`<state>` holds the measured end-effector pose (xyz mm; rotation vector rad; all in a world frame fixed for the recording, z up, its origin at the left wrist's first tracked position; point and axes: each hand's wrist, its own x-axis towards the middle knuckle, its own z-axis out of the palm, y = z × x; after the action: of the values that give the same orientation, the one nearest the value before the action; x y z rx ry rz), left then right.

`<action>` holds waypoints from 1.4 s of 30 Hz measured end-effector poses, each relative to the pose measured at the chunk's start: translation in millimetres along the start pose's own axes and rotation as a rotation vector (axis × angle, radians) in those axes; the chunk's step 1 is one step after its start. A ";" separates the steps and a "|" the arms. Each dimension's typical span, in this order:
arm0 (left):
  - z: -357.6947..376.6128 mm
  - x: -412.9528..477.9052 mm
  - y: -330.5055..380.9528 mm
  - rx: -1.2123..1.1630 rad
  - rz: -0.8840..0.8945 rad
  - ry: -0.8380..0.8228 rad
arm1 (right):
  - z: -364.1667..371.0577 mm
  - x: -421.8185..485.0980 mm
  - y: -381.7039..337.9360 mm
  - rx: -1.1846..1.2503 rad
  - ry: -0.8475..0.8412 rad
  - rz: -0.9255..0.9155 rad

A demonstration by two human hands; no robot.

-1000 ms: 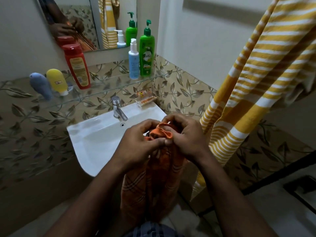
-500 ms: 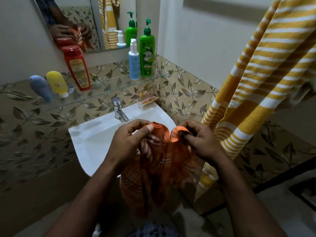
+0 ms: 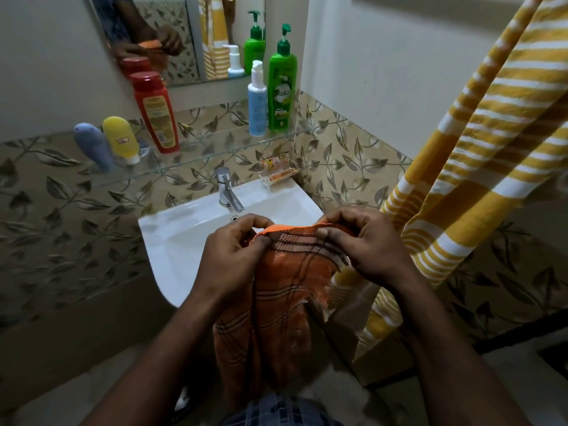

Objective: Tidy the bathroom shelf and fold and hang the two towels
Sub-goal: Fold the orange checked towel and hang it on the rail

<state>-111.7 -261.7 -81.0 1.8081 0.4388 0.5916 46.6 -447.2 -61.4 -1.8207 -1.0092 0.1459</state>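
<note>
An orange checked towel [image 3: 285, 305] hangs down in front of me over the front of the washbasin. My left hand [image 3: 236, 256] pinches its top edge at the left and my right hand [image 3: 365, 244] pinches the same edge at the right, with a short stretch of hem pulled flat between them. A yellow and white striped towel [image 3: 479, 155] hangs at the right, from above the frame. On the glass shelf [image 3: 209, 149] stand a red bottle [image 3: 156, 112], a yellow tube [image 3: 121, 139], a grey-blue tube [image 3: 93, 146], a blue and white pump bottle [image 3: 257, 99] and a green pump bottle [image 3: 282, 84].
The white washbasin [image 3: 184, 238] with a chrome tap [image 3: 227, 189] sits under the shelf. A small clear soap dish [image 3: 278, 173] rests at the basin's back right corner. A mirror [image 3: 172, 35] hangs above the shelf. Leaf-patterned tiles cover the lower walls.
My hands were bunched together on the orange towel's top, then moved apart. The top edge is now stretched out straight between them.
</note>
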 end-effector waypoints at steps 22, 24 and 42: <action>4.3 -13.6 0.7 -0.062 -0.034 -0.127 | 12.8 25.6 -5.1 0.404 0.018 0.153; 6.7 -13.2 -0.6 -0.073 -0.052 -0.006 | 6.9 25.9 0.0 0.439 -0.027 0.178; 36.8 -7.7 2.4 0.111 -0.078 0.247 | 4.3 26.0 25.6 0.264 -0.242 0.036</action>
<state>-96.1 -294.9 -89.2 1.8201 0.7180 0.7518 75.7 -429.9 -75.6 -1.6049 -1.0696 0.5083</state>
